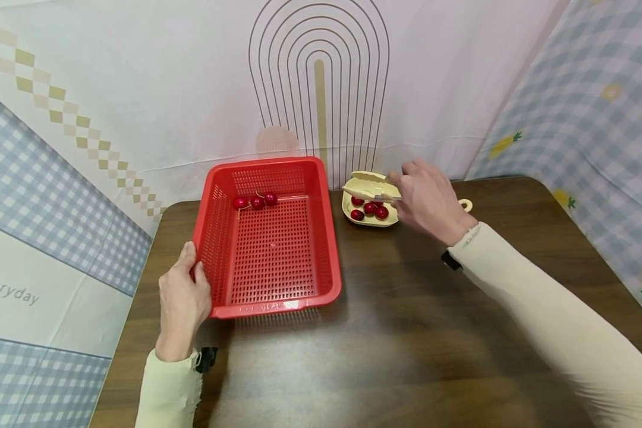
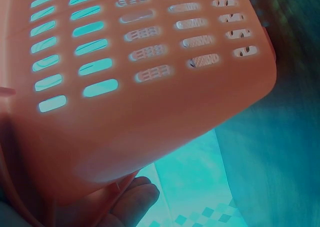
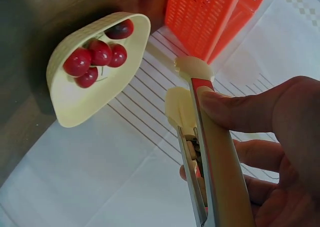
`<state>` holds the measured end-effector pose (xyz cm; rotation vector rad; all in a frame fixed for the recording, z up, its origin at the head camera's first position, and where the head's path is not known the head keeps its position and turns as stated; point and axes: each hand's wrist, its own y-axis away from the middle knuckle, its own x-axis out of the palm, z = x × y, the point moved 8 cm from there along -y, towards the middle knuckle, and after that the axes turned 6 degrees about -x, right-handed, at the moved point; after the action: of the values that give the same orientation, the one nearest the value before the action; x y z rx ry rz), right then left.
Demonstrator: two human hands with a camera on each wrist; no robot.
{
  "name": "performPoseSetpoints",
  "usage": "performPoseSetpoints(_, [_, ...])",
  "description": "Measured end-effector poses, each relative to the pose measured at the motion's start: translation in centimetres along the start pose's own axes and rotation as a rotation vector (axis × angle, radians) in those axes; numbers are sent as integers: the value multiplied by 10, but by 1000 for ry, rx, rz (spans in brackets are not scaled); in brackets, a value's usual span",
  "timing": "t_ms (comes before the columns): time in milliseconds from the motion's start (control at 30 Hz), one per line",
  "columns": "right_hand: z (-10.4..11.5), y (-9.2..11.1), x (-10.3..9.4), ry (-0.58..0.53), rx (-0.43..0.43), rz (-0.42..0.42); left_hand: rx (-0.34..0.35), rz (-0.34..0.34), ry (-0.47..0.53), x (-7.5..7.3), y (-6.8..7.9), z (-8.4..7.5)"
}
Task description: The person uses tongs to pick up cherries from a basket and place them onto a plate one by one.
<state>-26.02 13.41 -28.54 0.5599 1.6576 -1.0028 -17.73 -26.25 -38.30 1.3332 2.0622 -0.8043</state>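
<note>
My left hand (image 1: 184, 291) grips the left rim of a red plastic basket (image 1: 273, 255), with fingertips (image 2: 140, 199) curled at its edge in the left wrist view. Three cherries (image 1: 257, 203) with stems lie at the basket's far side. In my right hand (image 1: 428, 199) is a pair of cream tongs (image 3: 220, 157), its scalloped tips parted with nothing between them. The tongs overlap a small cream dish (image 1: 371, 223) in the head view. Several dark red cherries (image 3: 100, 53) sit inside that dish. A cream ring (image 1: 465, 205) shows just past my right hand.
Basket and dish stand side by side near the back edge of a dark wooden table (image 1: 385, 345). Behind it hangs a white cloth (image 1: 192, 77) with arch lines; checked cloth (image 1: 578, 101) borders the right side.
</note>
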Motion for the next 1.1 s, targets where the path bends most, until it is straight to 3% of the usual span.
performPoseSetpoints(700, [17, -20, -7, 11, -50, -11, -11, 1, -3, -1, 0, 0])
performPoseSetpoints(1100, [27, -30, -5, 11, -34, 30, -16, 6, -9, 0, 0, 0])
